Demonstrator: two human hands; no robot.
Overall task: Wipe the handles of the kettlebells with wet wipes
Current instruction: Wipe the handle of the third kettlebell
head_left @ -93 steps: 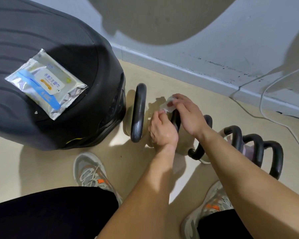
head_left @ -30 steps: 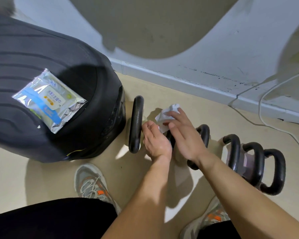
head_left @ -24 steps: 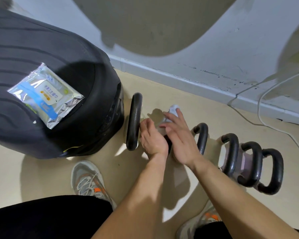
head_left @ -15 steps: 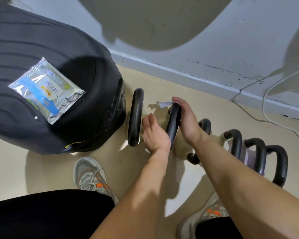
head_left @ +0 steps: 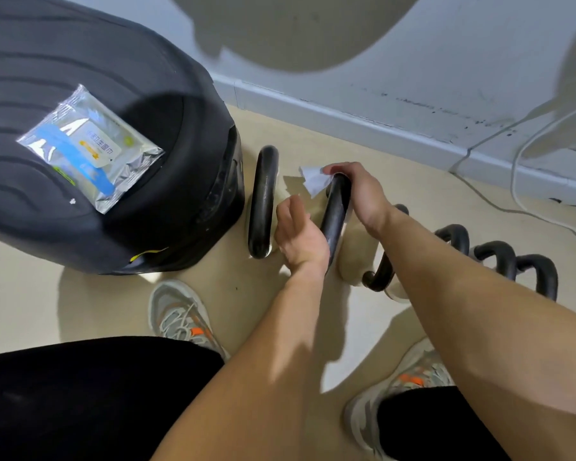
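The right hand, now shifted to the far end of the second kettlebell handle, presses the wet wipe there, while the left hand, apparently half open, steadies the near end.

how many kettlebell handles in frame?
6, in a row on the floor: one beside the suitcase, one under the right hand, one behind that forearm, three farther right.

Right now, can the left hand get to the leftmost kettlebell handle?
Probably yes. The left hand sits open between the two handles, right beside the leftmost handle, nothing between them. The right hand holds the wipe.
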